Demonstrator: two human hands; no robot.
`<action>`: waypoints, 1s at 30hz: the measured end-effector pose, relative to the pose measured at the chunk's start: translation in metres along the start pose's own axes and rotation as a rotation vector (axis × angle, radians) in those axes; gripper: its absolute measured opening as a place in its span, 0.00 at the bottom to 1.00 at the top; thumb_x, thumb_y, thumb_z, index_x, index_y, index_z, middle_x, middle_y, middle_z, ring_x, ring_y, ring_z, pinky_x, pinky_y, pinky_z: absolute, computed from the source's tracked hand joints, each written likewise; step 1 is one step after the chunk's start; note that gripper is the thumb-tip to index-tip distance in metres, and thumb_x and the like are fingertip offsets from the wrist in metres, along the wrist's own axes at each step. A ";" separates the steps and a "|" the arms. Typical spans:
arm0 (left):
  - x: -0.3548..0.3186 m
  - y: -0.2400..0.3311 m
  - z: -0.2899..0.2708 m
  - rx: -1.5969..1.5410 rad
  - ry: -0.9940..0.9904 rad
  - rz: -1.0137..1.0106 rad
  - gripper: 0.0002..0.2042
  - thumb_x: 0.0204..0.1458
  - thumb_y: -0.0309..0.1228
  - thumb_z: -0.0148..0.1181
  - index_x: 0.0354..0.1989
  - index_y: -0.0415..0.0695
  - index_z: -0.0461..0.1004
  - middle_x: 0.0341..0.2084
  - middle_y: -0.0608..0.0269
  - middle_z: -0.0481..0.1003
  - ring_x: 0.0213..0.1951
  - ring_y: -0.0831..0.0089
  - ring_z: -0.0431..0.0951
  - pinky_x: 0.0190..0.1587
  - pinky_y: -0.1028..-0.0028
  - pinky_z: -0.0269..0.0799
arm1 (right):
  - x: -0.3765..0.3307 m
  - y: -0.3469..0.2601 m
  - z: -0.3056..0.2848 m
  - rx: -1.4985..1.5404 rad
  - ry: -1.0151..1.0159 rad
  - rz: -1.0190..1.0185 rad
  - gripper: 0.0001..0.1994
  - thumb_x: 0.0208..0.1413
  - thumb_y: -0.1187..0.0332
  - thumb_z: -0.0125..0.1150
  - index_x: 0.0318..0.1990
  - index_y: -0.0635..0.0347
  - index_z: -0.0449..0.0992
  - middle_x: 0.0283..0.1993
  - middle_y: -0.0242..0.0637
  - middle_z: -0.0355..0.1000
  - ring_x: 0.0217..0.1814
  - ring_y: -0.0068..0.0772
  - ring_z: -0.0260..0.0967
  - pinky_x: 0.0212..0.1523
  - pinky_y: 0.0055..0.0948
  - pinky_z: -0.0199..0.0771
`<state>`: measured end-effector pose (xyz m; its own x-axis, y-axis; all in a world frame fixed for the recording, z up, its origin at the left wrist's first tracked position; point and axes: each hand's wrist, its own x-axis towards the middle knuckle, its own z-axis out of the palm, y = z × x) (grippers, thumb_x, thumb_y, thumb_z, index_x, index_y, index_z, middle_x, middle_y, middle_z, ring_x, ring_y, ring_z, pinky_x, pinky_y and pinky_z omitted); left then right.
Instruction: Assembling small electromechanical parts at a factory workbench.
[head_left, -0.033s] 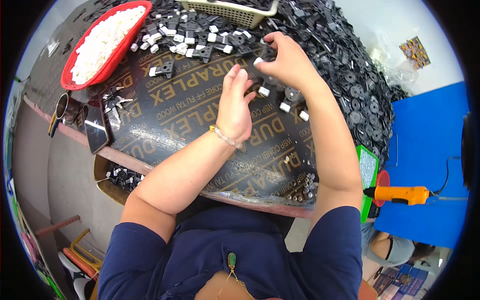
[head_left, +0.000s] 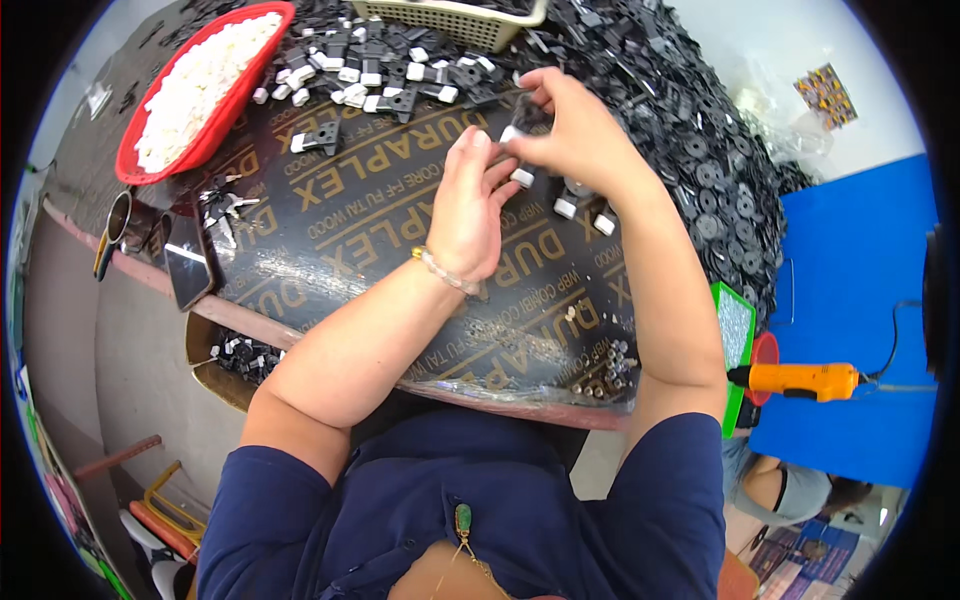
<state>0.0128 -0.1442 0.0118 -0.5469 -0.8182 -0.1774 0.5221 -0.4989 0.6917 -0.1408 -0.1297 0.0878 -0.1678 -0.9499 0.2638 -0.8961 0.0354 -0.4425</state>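
Note:
My right hand (head_left: 588, 132) is closed around a black plastic part with a white end (head_left: 510, 136), gripped between thumb and fingers above the board. Close to its left, my left hand (head_left: 468, 210) is raised with its fingers stretched out and nothing visible in it. Its fingertips are close to the held part; I cannot tell if they touch it. Just below the hands, black parts with white ends (head_left: 565, 207) lie on the dark printed board (head_left: 370, 215). More such parts (head_left: 372, 72) are scattered farther off.
A red basket (head_left: 262, 75) of small white pieces stands at far left, a beige basket (head_left: 450, 26) at the back. Black discs (head_left: 738, 205) are heaped at right, near an orange electric screwdriver (head_left: 803, 381) and a green tray (head_left: 736, 325). A phone (head_left: 188, 262) and keys (head_left: 226, 212) lie left.
My right hand has come slightly down and left with the black part, nearer my left hand. The whole view has shifted a little.

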 end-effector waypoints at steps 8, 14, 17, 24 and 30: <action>-0.022 0.003 0.007 0.047 -0.385 -0.298 0.18 0.66 0.27 0.51 0.63 0.39 0.64 0.49 0.49 0.77 0.47 0.64 0.81 0.49 0.68 0.79 | -0.173 -0.012 -0.057 -0.036 0.052 0.055 0.16 0.46 0.72 0.74 0.44 0.63 0.79 0.43 0.41 0.75 0.49 0.42 0.73 0.51 0.36 0.73; -0.034 -0.005 0.010 0.139 -0.431 -0.413 0.19 0.64 0.25 0.55 0.62 0.38 0.64 0.48 0.49 0.77 0.48 0.62 0.82 0.49 0.67 0.81 | -0.261 -0.031 -0.036 0.046 -0.259 0.057 0.07 0.45 0.73 0.72 0.33 0.58 0.82 0.34 0.35 0.74 0.41 0.43 0.71 0.47 0.37 0.72; -0.037 -0.007 0.014 0.144 -0.450 -0.477 0.19 0.63 0.23 0.55 0.62 0.38 0.64 0.49 0.51 0.76 0.47 0.62 0.82 0.48 0.68 0.82 | -0.284 -0.033 -0.016 0.014 -0.234 0.007 0.07 0.45 0.72 0.72 0.34 0.56 0.82 0.35 0.33 0.74 0.40 0.41 0.71 0.46 0.38 0.72; -0.037 -0.020 0.008 0.199 -0.497 -0.534 0.18 0.62 0.20 0.52 0.61 0.39 0.65 0.52 0.54 0.73 0.50 0.64 0.81 0.49 0.70 0.82 | -0.268 -0.024 0.000 0.057 0.006 0.042 0.06 0.43 0.77 0.69 0.29 0.58 0.78 0.34 0.35 0.73 0.38 0.42 0.71 0.42 0.35 0.71; -0.036 -0.024 0.002 0.283 -0.590 -0.573 0.17 0.63 0.20 0.52 0.61 0.40 0.66 0.49 0.56 0.75 0.48 0.68 0.82 0.49 0.72 0.81 | -0.209 -0.013 -0.010 0.483 0.263 0.375 0.03 0.58 0.74 0.65 0.36 0.65 0.79 0.38 0.31 0.71 0.37 0.21 0.67 0.39 0.22 0.68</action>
<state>0.0187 -0.1020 0.0029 -0.9666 -0.1419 -0.2132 -0.0765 -0.6347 0.7690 -0.0982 0.0714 0.0468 -0.5820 -0.7906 0.1903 -0.4825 0.1474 -0.8634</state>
